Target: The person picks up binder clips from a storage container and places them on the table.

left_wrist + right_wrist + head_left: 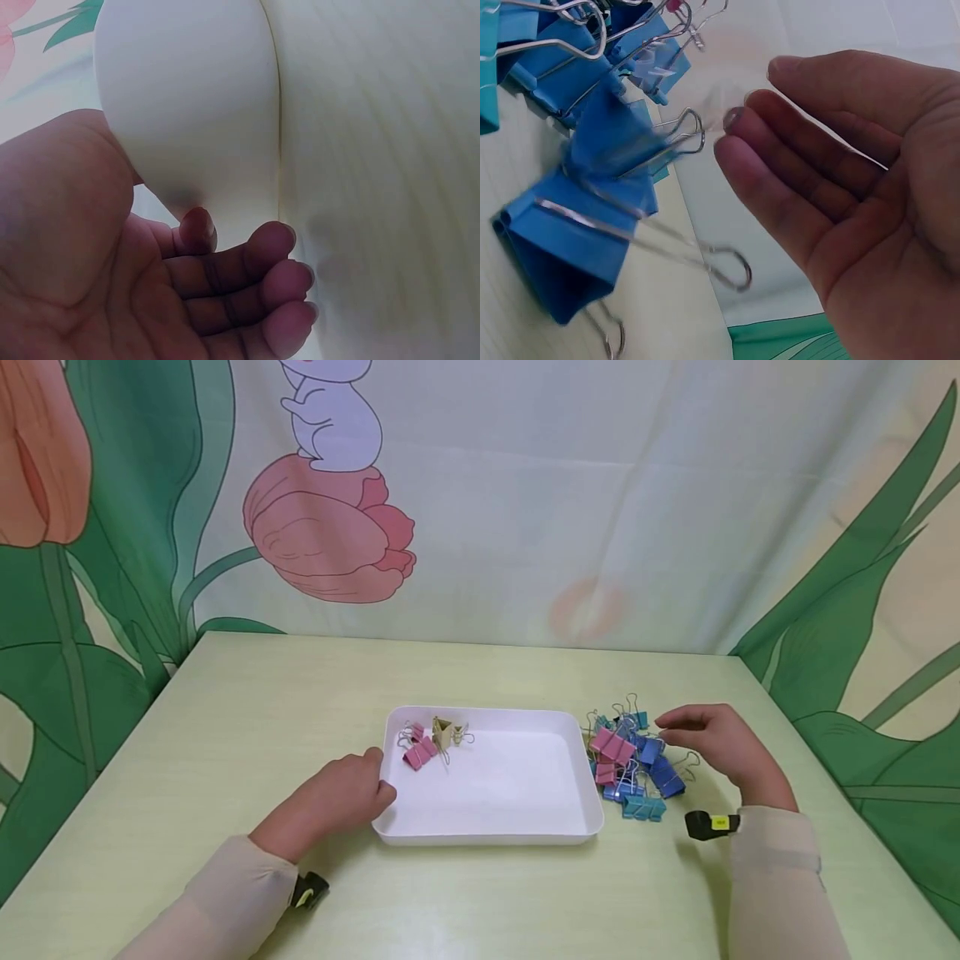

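Note:
My left hand (341, 793) pinches the left rim of a white rectangular tray (510, 810). In the left wrist view, the index fingertip lies against the tray's outer wall (202, 112) and the other fingers curl loosely beside it. Pink binder clips (420, 753) and gold binder clips (442, 732) lie at the tray's far left. Right of the tray is a heap of blue, teal and pink binder clips (615, 747). My right hand (723, 747) hovers at the heap's right side, fingers relaxed and nothing between them. Closest to it in the right wrist view is a blue binder clip (570, 232).
The pale table (300, 693) carries the tray and the heap, which sits close against the tray's right wall. A printed curtain (487, 543) with flowers and leaves hangs along the back and sides. Each wrist wears a small black device (708, 825).

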